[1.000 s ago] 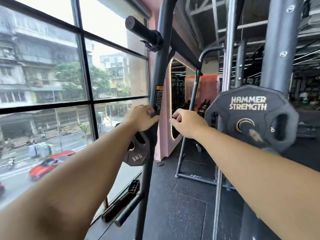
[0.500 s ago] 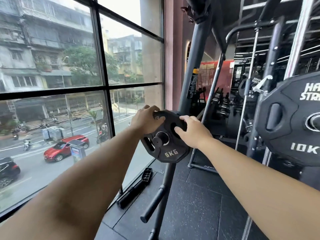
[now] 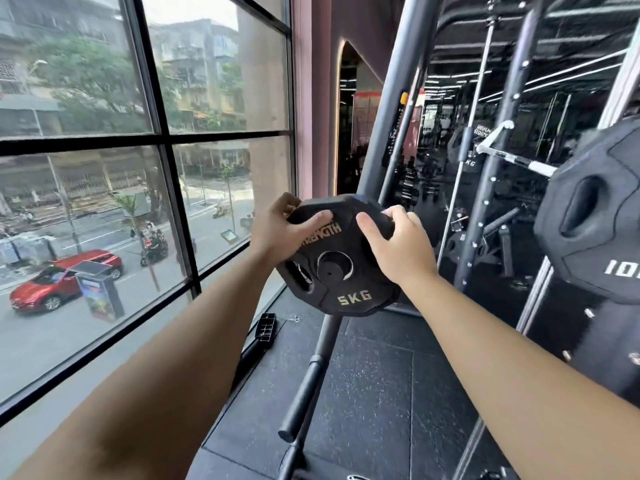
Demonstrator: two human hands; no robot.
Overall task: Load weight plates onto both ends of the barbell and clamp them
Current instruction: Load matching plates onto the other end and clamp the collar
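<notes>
Speckled rubber floor (image 3: 363, 393) under us, big matte 10 kg plate (image 3: 588, 220) off to the right. The smaller many-sided rubber 5KG plate (image 3: 346, 282) is up against the slanted steel upright (image 3: 386, 126). Our left hand (image 3: 277, 230) and right hand (image 3: 394, 247) grip it, fingers curled over its top edge.

— Where does the light come from?
— Daylight pours through the window (image 3: 145, 140) on the left; the interior on the right is dim, with thin ceiling strips (image 3: 568, 72) glowing.
— And sharpness?
— Wide-angle bending at the edges; the 10 kg plate (image 3: 588, 220) at far right is smeared.
</notes>
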